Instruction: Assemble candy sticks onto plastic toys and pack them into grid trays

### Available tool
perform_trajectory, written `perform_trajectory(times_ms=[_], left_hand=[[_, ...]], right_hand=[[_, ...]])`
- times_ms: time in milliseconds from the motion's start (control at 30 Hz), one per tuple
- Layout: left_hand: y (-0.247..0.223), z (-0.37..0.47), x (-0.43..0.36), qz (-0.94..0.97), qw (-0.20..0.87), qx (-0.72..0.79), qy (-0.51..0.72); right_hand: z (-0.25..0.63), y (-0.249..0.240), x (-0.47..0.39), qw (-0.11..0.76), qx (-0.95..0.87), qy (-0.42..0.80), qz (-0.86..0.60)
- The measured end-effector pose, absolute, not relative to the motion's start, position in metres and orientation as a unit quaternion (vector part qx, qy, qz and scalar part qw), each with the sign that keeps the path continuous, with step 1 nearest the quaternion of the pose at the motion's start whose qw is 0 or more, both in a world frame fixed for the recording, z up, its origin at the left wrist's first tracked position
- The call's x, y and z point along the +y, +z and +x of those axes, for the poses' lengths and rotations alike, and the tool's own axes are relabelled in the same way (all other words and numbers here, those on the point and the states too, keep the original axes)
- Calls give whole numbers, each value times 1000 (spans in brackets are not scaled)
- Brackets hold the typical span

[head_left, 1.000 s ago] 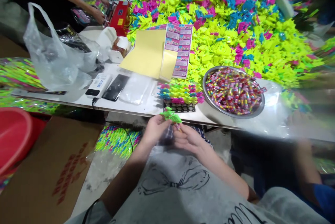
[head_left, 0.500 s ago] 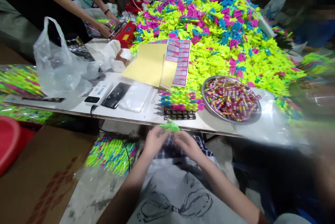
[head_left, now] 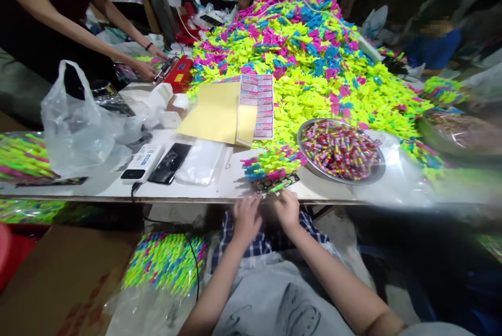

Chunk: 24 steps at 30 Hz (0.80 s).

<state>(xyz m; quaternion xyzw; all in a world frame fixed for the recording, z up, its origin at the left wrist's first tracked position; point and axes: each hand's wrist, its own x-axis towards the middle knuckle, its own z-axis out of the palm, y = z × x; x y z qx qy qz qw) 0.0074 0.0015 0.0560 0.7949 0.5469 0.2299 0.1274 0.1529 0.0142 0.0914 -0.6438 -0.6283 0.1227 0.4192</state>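
Observation:
My right hand (head_left: 287, 211) is closed at the table's front edge, its fingertips at a small bright green plastic piece (head_left: 279, 186). That piece lies against the black tray with round holes (head_left: 289, 181). My left hand (head_left: 248, 216) is beside it with fingers curled together; anything in them is too small to make out. Just behind the tray sits a stack of assembled yellow, pink and blue plastic pieces (head_left: 270, 162). To its right stands a metal bowl (head_left: 380, 172) of small wrapped candies (head_left: 339, 148).
A large heap of coloured plastic pieces (head_left: 314, 69) covers the table's back. Left are printed label sheets (head_left: 257, 100), clear bags (head_left: 200, 163), a phone (head_left: 169, 163), a white device (head_left: 143, 163) and a plastic carrier bag (head_left: 78, 137). A co-worker's hands (head_left: 145, 70) work at a red machine (head_left: 181, 74).
Both hands have come up to the table edge, and the green piece they held together is now at the black tray by my right hand. The tray has tilted round, and the view has shifted upward.

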Motion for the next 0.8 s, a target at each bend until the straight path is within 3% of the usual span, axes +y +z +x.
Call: perform_trajectory(times_ms=[800], left_hand=[[35, 11, 6, 781, 119, 571, 224]], right_hand=[[137, 72, 36, 294, -653, 22, -697]])
